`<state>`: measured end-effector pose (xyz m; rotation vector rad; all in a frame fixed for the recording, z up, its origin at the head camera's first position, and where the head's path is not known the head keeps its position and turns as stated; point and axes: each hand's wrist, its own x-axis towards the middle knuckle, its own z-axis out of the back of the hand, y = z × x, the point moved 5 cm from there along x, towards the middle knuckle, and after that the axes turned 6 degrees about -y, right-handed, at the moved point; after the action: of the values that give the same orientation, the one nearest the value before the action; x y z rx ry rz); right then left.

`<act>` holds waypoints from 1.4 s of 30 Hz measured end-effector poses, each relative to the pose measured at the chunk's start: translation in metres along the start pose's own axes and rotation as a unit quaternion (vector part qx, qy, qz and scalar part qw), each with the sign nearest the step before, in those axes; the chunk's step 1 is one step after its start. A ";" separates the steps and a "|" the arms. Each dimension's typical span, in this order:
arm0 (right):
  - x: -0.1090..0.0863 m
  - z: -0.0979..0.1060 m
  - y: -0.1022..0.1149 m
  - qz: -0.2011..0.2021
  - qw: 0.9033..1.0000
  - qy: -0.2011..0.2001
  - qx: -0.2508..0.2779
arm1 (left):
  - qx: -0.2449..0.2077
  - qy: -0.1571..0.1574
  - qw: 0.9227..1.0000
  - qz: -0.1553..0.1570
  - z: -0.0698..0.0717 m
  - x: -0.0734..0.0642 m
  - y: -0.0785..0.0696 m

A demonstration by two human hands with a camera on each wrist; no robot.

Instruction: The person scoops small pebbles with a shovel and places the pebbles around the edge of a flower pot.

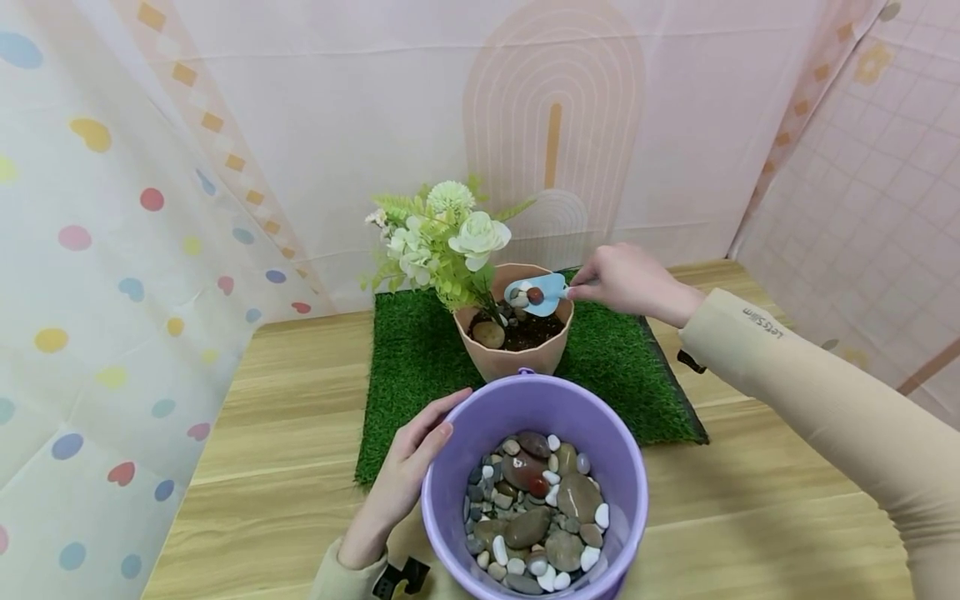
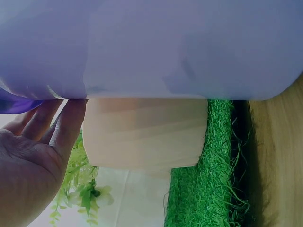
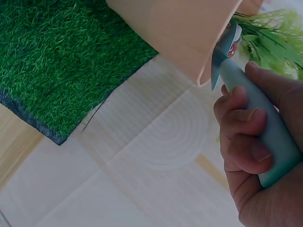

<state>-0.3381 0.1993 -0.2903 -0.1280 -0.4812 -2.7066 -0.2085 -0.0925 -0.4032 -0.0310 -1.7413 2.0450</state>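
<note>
My right hand [image 1: 632,282] grips the handle [image 3: 258,127] of a small blue trowel [image 1: 553,287] above the right side of a peach flowerpot [image 1: 517,363]. On the trowel's blade lie several pebbles, among them a reddish-brown one [image 1: 535,295]. Dark soil [image 1: 528,336], a tan stone [image 1: 489,335] and a bunch of pale artificial flowers [image 1: 480,237] are in the pot. Near me stands a purple bucket [image 1: 637,483] holding many stones [image 1: 527,528]. With fairly straight fingers, my left hand [image 1: 405,462] touches the bucket's left side near the rim; in the left wrist view the fingertips are partly hidden.
Under the pot lies a green artificial grass mat [image 1: 637,392] on a wood-grain table [image 1: 292,417]. A patterned cloth backdrop [image 1: 360,125] rises behind and at both sides. The bucket stands directly in front of the pot.
</note>
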 end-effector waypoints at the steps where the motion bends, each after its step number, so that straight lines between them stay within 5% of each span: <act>1: 0.002 -0.001 0.001 0.002 1.000 0.001 -0.003 | 0.001 0.000 1.000 -0.001 0.000 0.000 0.000; 11: 0.023 -0.013 0.020 0.035 0.994 -0.019 -0.102 | 0.007 -0.002 1.000 -0.001 0.000 0.000 0.000; 17: 0.021 -0.016 0.037 0.117 0.963 -0.070 -0.231 | 0.003 0.000 1.000 -0.004 -0.001 0.000 0.000; 23: 0.013 -0.009 0.050 0.159 0.941 -0.098 -0.281 | 0.001 0.000 1.000 0.000 -0.001 0.000 0.001; 34: -0.006 0.018 0.042 0.095 0.970 -0.064 -0.215 | 0.004 -0.003 1.000 0.001 0.000 0.000 0.001; 42: -0.036 0.038 0.040 0.112 0.979 -0.083 -0.150 | 0.012 -0.005 1.000 -0.001 0.000 0.000 0.000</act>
<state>-0.2888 0.1911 -0.2476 -0.4651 -0.0918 -2.5378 -0.2089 -0.0926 -0.4035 -0.0124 -1.7212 2.0685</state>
